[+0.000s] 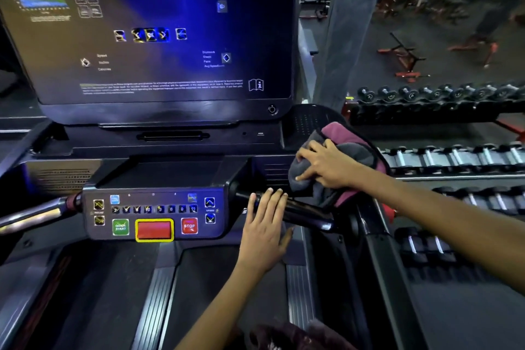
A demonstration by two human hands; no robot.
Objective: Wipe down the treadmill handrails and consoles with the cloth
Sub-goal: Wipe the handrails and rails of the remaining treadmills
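Both hands work at the right centre of the frame: the left hand (265, 224) lies with straight fingers over the black handrail bar (301, 212) just right of the button panel (154, 214), holding nothing, while the right hand (324, 165) presses spread fingers down on a bunched grey and maroon cloth (341, 162) at the console's right corner, above that bar. Farther up, the big dark console screen (159, 31) fills the upper left. Dumbbell racks (454, 128) line the right side.
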